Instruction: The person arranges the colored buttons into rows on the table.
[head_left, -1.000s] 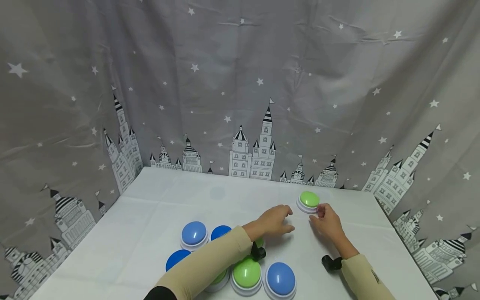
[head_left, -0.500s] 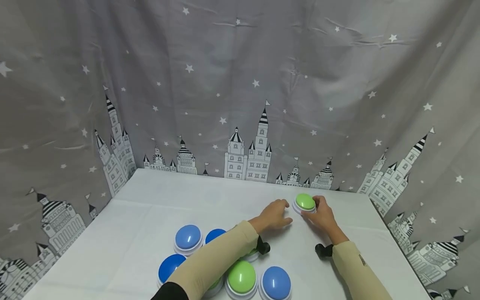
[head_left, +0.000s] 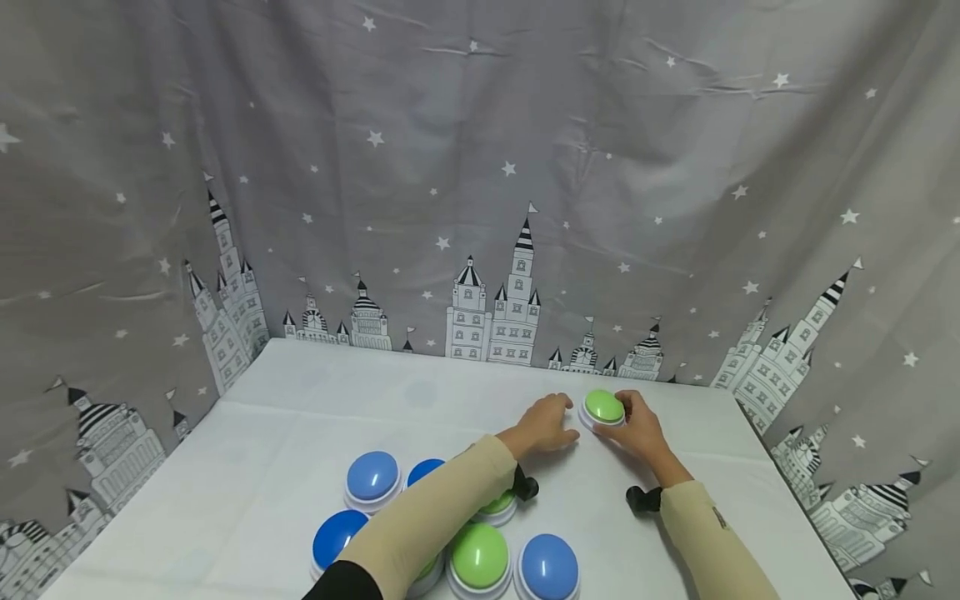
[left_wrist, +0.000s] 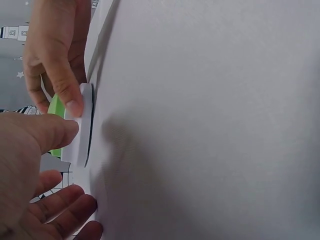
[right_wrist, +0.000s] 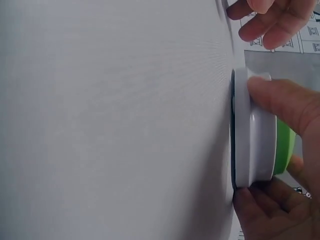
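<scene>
Toward the back right of the white table is a green push button [head_left: 604, 405] with a round white base. My right hand [head_left: 643, 429] holds it by the base, the thumb [right_wrist: 275, 97] on one side and the other fingers round the opposite side. Just left of it, my left hand [head_left: 543, 423] has its fingers spread and nothing in its grasp. In the left wrist view, the left thumb [left_wrist: 57, 131] overlaps the white base; whether it touches cannot be told. The button's underside lies at the table surface, flat or nearly so.
More push buttons stand in a group at the front, among them blue ones [head_left: 372, 476] and a green one [head_left: 480, 556]; my left sleeve [head_left: 435, 521] partly covers the group. Another blue button [head_left: 549, 567] is at its right end. Behind the table [head_left: 247, 467] hangs a grey curtain [head_left: 420, 167].
My right hand has moved from beside the green push button to a grip on its base. The button has shifted very slightly left. My left hand stays nearby, fingers still apart.
</scene>
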